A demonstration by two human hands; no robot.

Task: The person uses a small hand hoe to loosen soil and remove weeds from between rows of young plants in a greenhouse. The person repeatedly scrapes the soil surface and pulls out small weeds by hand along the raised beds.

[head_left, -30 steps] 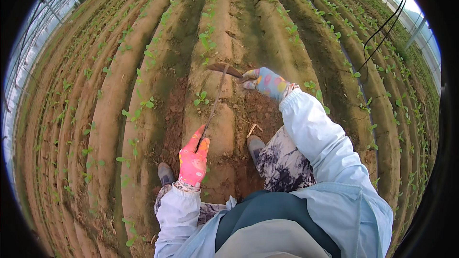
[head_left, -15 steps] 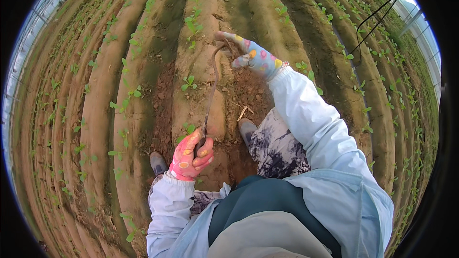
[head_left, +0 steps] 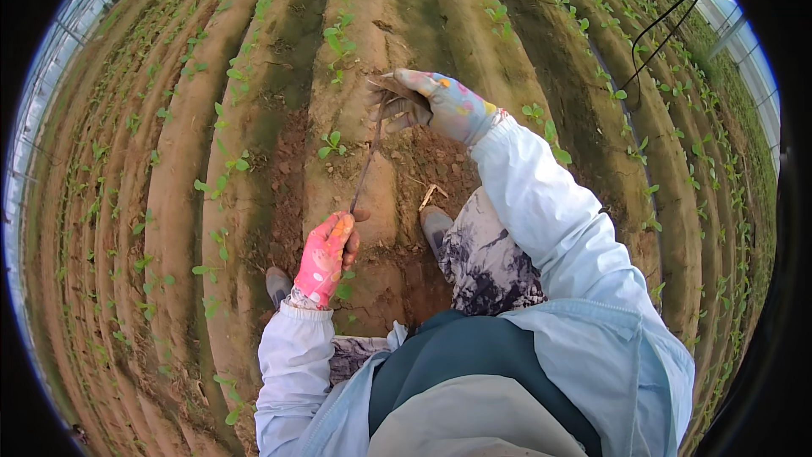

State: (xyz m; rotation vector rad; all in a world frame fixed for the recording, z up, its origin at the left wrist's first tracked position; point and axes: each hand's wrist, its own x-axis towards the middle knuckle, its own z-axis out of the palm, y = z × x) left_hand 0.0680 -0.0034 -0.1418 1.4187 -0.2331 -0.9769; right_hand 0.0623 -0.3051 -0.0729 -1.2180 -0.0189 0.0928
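nearest the body, the left hand [head_left: 326,256] in a pink glove is closed around the lower end of a thin dark rod [head_left: 365,167], above the crest of the central soil ridge [head_left: 372,203] and between the two shoes [head_left: 436,224]. the rod runs up and away to the right hand [head_left: 440,103] in a pale patterned glove, which is clenched on its upper end together with a tuft of dry fibres. beyond, small green seedlings [head_left: 331,144] stand along the ridge crests, and a black cable [head_left: 655,30] hangs at the far right edge of the field.
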